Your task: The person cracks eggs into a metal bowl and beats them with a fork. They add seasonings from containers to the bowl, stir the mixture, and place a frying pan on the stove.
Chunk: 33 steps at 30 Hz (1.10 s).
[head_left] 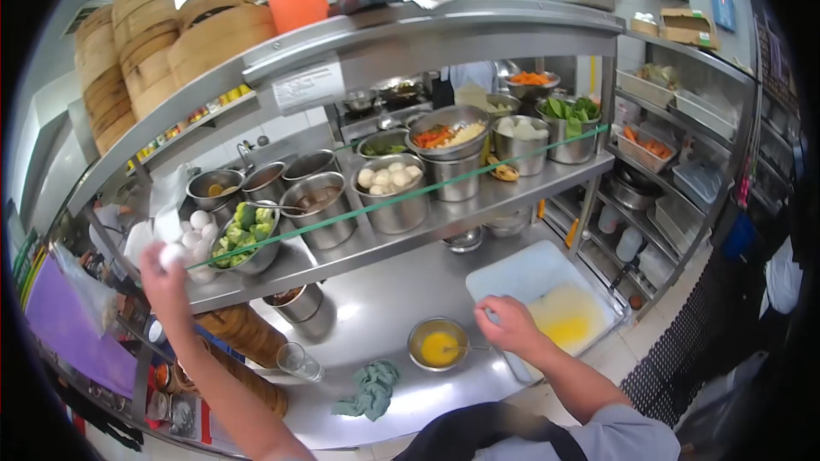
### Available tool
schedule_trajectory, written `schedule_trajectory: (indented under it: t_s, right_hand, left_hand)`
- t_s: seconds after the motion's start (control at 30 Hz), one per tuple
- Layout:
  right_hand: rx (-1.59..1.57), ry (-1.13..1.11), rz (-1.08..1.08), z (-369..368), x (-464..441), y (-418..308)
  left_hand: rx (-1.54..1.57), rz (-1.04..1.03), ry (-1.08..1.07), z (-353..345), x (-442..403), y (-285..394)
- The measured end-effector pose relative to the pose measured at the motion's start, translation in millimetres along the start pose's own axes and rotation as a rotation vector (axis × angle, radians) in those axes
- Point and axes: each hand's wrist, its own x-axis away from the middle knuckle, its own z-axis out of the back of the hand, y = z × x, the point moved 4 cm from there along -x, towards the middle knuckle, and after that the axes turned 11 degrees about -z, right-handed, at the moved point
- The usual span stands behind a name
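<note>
My left hand (161, 275) is raised at the left end of the shelf, its fingers around a white egg (172, 255). More white eggs (200, 220) lie beside it, next to a metal bowl of broccoli (248, 235). My right hand (510, 326) is closed over the near left part of a white cutting board (504, 277); a small greyish thing shows at its fingers, too little to name. Yellow liquid (567, 329) is spread on the board. Left of that hand, a metal bowl (415, 350) holds beaten egg (439, 347) with a utensil resting in it.
A crumpled green cloth (369, 390) and a drinking glass (300, 362) are on the steel counter (359, 316). Above runs a shelf with several metal pots, one of white balls (390, 177), and a green-edged glass strip (410, 196). Bamboo steamers (243, 337) stand at left.
</note>
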Motion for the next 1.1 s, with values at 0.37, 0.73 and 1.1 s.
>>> schedule_trajectory:
  t_s: [0.37,0.73,1.1]
  right_hand:
    - [0.007,-0.020,0.432,-44.5,-0.4,-85.1]
    - [-0.322,0.558,0.194,33.8,-103.9,-76.1]
    - [-1.135,-0.616,-0.507,-86.9,-61.4,-7.8]
  left_hand:
    - [1.012,0.617,-0.858,-213.0,252.3,109.6]
    - [1.040,0.578,-0.750,-220.5,258.2,107.1]
    - [0.616,0.126,-0.899,-265.6,261.9,87.6]
